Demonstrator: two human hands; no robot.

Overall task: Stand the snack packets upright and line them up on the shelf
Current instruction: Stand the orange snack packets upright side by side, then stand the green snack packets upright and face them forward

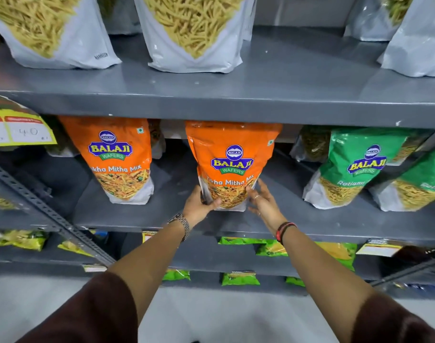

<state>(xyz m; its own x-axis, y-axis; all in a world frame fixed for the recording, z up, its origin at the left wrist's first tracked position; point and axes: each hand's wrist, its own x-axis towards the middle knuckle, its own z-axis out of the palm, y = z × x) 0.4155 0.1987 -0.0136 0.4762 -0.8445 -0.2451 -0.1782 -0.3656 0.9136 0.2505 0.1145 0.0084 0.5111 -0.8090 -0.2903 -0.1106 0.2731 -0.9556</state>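
On the grey metal middle shelf (142,219), the left hand (198,205) grips the lower left corner of an upright orange glossy Balaji snack packet (232,164), thumb across its front and fingers curled behind. The right hand (263,203) is spread, fingers splayed, its fingertips (248,188) touching the packet's lower right edge. The packet stands near the shelf's front lip, its top close under the edge of the grey upper shelf (236,107).

Left of the left hand lies a bare strip of shelf, then a second orange packet (120,159), also upright and well apart. Right of the right hand there is wider bare shelf before two green glossy Balaji packets (360,167), both leaning and overlapping each other. That makes two orange and two green in the front row; dimmer packets sit behind them, too hidden to count.

Above the hands, on the upper shelf, stand white pouches with clear windows of yellow sticks (191,33), with open shelf to their right. Below the wrists, small green packets (240,279) lie flat.
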